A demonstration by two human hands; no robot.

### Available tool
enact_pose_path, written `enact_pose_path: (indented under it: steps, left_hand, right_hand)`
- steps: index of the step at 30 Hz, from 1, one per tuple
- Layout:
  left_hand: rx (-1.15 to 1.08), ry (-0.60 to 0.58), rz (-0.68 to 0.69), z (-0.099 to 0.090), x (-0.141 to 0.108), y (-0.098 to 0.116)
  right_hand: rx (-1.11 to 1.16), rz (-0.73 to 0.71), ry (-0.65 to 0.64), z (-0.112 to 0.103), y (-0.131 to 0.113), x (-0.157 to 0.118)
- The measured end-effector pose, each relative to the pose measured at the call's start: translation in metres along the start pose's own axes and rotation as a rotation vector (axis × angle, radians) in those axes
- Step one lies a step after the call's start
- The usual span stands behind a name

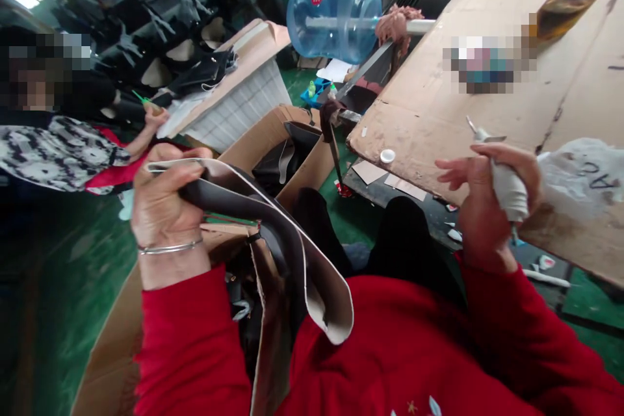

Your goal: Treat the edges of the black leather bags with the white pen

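My left hand (168,201) is closed on the folded end of a dark leather-like piece (277,208) with pale cut edges. The piece hangs in a loop across to my lap. In my right hand (492,201) is a white squeeze bottle (509,188) with a narrow nozzle pointing up and away. Its thumb and some fingers wrap the bottle, while other fingers stretch out to the left. This hand is above the near edge of the cardboard-covered table (414,104).
A white cap (387,156) and a plastic bag (582,175) lie on the table. Cardboard boxes (302,169) with dark pieces stand around my legs. A blue water jug (336,19) lies sideways beyond. At left, a person (63,149) holds a green-tipped tool.
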State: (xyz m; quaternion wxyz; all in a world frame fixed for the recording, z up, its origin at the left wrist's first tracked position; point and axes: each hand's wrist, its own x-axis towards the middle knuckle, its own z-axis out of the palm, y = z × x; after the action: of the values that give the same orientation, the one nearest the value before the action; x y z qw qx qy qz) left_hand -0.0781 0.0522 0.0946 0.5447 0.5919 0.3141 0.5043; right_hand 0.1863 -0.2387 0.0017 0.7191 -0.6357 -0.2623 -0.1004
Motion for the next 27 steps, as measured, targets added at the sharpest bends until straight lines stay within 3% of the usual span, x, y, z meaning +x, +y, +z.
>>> enact_pose_path:
  steps: [3, 6, 14, 18, 27]
  left_hand:
    - [-0.007, 0.164, 0.135, -0.033, 0.0, 0.011]
    - [0.012, 0.253, 0.202, -0.051, -0.01, 0.013]
    - [0.106, 0.443, 0.047, -0.061, -0.06, -0.003]
    - [0.155, 0.443, -0.1, -0.06, -0.087, -0.01]
    - [0.153, 0.571, -0.155, -0.063, -0.123, -0.005]
  right_hand:
    - [-0.009, 0.01, 0.011, -0.002, 0.003, 0.006]
    - [0.006, -0.005, 0.017, -0.002, 0.007, 0.008]
    - [-0.008, -0.007, -0.003, 0.003, 0.009, 0.0]
    - [-0.051, -0.037, -0.173, 0.005, 0.013, -0.016]
    - [-0.05, -0.189, -0.584, 0.035, 0.023, -0.047]
